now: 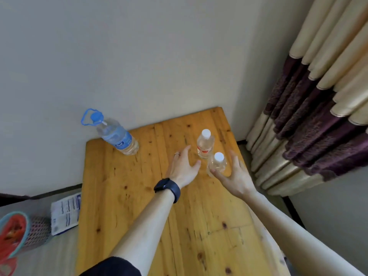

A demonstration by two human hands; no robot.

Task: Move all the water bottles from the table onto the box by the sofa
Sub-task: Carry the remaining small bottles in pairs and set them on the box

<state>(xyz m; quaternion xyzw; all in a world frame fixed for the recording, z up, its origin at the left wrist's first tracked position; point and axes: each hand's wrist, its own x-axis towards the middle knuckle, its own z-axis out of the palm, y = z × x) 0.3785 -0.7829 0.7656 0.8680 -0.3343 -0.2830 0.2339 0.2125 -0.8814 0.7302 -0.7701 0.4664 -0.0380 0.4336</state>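
Right hand (234, 176) spread, fingers curled loosely around the near small bottle (217, 164), thumb touching its lower side; full closure not certain from this view. Left hand (183, 168) also spread, palm down above the table (139, 196), touching nothing. Far small bottle (205, 144) standing just at 1 o'clock from the left hand, close to the fingertips. Both small bottles upright, long axis vertical, white caps on top, nearly touching one another. Judged step: reaching for both at once, one bottle for each hand.

Large bottle (117, 134) with blue cap and blue carrying loop standing well apart, at 10 o'clock from the left hand, near the wall (139, 56) and the far left corner of the table. Closer to the left hand than to the right.

Nothing standing between the hands and the small bottles. Some risk of knocking one small bottle while closing on the other. Curtain (318, 116) at 3 o'clock, beside the table. Box and sofa not in view.
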